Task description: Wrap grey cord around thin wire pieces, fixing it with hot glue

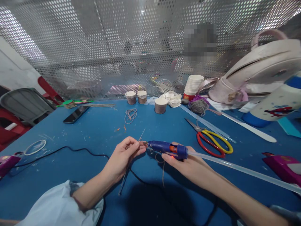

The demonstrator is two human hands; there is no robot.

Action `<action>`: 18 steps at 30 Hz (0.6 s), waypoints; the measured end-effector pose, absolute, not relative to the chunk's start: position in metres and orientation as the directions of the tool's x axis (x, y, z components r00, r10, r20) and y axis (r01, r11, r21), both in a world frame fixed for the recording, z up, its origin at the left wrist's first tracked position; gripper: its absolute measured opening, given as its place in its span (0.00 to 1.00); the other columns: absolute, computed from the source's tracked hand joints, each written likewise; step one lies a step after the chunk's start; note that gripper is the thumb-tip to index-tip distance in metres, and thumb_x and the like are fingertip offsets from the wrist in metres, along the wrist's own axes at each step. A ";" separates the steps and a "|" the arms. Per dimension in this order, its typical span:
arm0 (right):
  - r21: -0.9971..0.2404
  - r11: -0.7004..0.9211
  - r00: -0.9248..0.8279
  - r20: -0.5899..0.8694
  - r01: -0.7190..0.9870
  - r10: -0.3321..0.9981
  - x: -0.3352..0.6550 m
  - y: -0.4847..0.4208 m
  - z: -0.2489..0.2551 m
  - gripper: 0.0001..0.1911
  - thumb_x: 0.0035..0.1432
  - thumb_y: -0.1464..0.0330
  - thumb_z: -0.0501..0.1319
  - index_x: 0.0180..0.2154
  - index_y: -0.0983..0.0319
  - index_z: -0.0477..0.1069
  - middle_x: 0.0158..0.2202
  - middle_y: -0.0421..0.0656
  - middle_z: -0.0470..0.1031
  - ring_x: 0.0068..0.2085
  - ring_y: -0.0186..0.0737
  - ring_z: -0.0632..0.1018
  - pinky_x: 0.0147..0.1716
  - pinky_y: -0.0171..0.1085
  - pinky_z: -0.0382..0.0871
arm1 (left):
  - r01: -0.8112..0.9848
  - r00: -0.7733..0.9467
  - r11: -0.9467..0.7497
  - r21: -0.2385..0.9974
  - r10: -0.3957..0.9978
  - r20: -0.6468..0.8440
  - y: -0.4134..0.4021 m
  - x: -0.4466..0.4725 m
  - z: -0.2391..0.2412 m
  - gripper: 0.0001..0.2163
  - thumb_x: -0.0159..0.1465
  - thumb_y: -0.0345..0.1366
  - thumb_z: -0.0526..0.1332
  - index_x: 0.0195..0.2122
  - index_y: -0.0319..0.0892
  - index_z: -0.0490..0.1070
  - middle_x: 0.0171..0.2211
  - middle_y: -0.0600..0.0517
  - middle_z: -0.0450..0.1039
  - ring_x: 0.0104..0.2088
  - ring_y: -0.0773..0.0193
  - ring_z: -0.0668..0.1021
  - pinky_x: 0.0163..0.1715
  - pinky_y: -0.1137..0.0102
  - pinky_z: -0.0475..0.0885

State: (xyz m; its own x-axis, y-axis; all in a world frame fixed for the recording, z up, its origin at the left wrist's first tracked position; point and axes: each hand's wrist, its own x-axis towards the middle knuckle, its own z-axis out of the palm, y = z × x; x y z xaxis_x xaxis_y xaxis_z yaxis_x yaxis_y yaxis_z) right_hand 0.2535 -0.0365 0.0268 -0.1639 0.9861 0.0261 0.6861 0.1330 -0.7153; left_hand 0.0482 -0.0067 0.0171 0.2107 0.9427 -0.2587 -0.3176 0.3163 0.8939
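Note:
My right hand (188,166) is wrapped round a blue hot glue gun (161,146), with a small red light glowing near the thumb. From its back a long clear glue stick (237,169) runs out to the right. The nozzle points left, right at the fingertips of my left hand (123,155). Those fingers are closed in a pinch on thin grey wire (123,180), whose ends stick out above and below the hand. A loose strand of twine (163,174) hangs below the gun. The exact spot under the nozzle is partly hidden by my fingers.
Scissors (207,138) lie right of my hands, near spare glue sticks (207,121) and grey yarn (198,107). Several paper cups (160,106) stand at the back. A black cord (70,148) crosses the blue table. A phone (76,114) lies left; a bag (258,72) and bottle (275,103) stand right.

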 end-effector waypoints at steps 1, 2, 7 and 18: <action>-0.714 0.140 -0.160 0.040 0.686 0.986 0.254 -0.037 0.026 0.13 0.55 0.56 0.55 0.29 0.57 0.71 0.28 0.41 0.74 0.32 0.42 0.74 0.29 0.36 0.67 | -0.321 0.210 0.316 0.893 0.943 -0.259 -0.007 0.048 0.017 0.09 0.54 0.35 0.66 0.25 0.38 0.68 0.33 0.48 0.77 0.37 0.66 0.78 0.48 0.68 0.70; -0.716 0.137 -0.145 0.051 0.685 0.988 0.254 -0.037 0.025 0.13 0.55 0.56 0.56 0.30 0.57 0.71 0.29 0.41 0.74 0.33 0.43 0.74 0.29 0.36 0.67 | -0.323 0.210 0.316 0.892 0.943 -0.258 -0.006 0.048 0.017 0.09 0.53 0.35 0.67 0.25 0.38 0.68 0.33 0.48 0.77 0.37 0.66 0.78 0.47 0.68 0.70; -0.729 0.069 -0.101 0.000 0.682 0.995 0.251 -0.037 0.027 0.14 0.54 0.54 0.56 0.28 0.58 0.69 0.25 0.39 0.72 0.29 0.40 0.72 0.26 0.35 0.65 | -0.322 0.225 0.308 0.895 0.943 -0.244 -0.006 0.048 0.016 0.09 0.53 0.36 0.67 0.26 0.38 0.68 0.32 0.49 0.77 0.37 0.66 0.78 0.47 0.68 0.70; -0.754 0.093 -0.113 0.025 0.650 0.993 0.249 -0.037 0.034 0.14 0.53 0.56 0.56 0.26 0.59 0.68 0.21 0.37 0.69 0.23 0.35 0.68 0.23 0.33 0.62 | -0.331 0.228 0.308 0.892 0.943 -0.241 -0.007 0.047 0.016 0.09 0.53 0.36 0.67 0.27 0.38 0.68 0.32 0.50 0.76 0.37 0.66 0.78 0.48 0.67 0.70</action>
State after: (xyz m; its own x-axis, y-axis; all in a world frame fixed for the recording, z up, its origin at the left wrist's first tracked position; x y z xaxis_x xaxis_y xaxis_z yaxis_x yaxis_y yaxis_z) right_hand 0.2489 -0.0372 0.0342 -0.1126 0.9933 0.0248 0.6502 0.0925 -0.7541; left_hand 0.0475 -0.0067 0.0164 0.2283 0.9432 -0.2412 -0.3315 0.3082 0.8917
